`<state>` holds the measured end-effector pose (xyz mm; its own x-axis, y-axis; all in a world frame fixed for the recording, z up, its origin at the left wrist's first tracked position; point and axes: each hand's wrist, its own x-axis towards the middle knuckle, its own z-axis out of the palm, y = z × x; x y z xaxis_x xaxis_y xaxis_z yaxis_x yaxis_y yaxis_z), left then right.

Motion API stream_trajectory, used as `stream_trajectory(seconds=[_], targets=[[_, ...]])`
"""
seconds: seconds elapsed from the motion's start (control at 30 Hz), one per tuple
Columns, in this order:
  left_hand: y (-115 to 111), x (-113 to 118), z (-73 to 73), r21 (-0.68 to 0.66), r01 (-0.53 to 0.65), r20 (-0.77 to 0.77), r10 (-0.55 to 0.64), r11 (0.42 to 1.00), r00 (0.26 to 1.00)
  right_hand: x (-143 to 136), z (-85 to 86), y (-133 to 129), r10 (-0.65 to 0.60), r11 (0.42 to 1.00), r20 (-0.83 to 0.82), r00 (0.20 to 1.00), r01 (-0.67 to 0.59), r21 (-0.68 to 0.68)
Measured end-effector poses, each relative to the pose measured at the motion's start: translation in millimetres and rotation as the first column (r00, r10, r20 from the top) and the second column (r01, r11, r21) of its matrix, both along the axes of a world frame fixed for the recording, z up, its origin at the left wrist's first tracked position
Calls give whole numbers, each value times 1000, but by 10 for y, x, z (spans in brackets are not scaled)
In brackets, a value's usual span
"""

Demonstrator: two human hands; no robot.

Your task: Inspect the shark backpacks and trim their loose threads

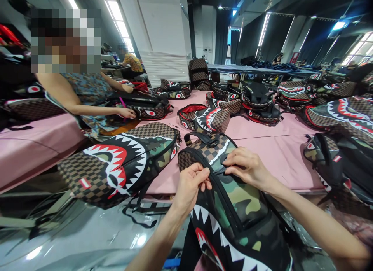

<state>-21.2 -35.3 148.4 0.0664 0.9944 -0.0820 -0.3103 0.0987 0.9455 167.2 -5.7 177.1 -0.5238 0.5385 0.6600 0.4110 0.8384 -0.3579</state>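
Note:
A backpack [247,197] with checkered and camouflage panels and a printed shark mouth leans against the table edge, its carry handle [201,138] at the top. My left hand [189,183] is closed, thumb and fingers pinching at the dark zipper edge. On the other side of that edge, my right hand [250,168] is closed in a pinch on the camouflage fabric just below the white zigzag line. Whatever small part lies between the fingertips is hidden. Left of my hands lies a similar shark-mouth backpack [157,146], its straps hanging off the table.
The pink-covered table [268,158] bears several more backpacks, including a red-lined one [217,119] just beyond mine and a dark one [349,154] at the right. Across to the left, a co-worker [84,92] handles another backpack [145,107]. A white pillar [163,30] stands behind.

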Motion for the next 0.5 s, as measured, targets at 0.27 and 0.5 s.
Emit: stream_trajectory(seconds=[0.27, 0.5], targets=[[-8, -8, -5, -4, 7, 25, -7, 1000, 1000, -35, 40, -16, 32, 994, -58, 998, -38, -103], [-18, -14, -21, -4, 13, 7, -13, 1000, 1000, -200, 8, 66, -136, 990, -66, 989, 137, 18]])
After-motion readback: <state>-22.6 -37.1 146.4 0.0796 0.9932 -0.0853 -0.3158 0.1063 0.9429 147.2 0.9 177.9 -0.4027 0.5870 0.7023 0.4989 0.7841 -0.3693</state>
